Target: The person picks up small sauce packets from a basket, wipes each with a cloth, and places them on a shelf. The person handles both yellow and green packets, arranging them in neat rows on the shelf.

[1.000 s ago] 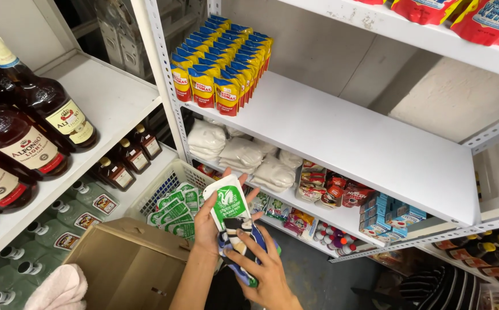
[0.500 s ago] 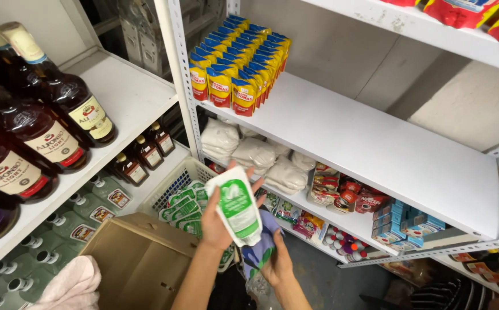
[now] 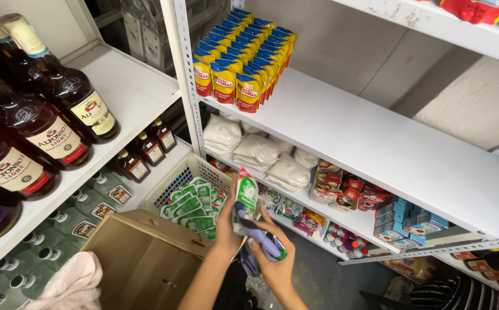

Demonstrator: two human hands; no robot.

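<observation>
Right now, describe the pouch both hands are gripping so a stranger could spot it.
Start at the white wire basket under the white shelf. Just right of it, the left hand and right hand hold a green-and-white pouch upright, the only one lifted above the basket's matching pouches.

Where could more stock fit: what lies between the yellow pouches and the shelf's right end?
In the head view, nothing: past the yellow pouches the white shelf runs bare to its right end.

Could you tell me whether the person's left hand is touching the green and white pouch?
Touching. The head view shows the left hand wrapped around the green and white pouch, fingers against its side.
</observation>
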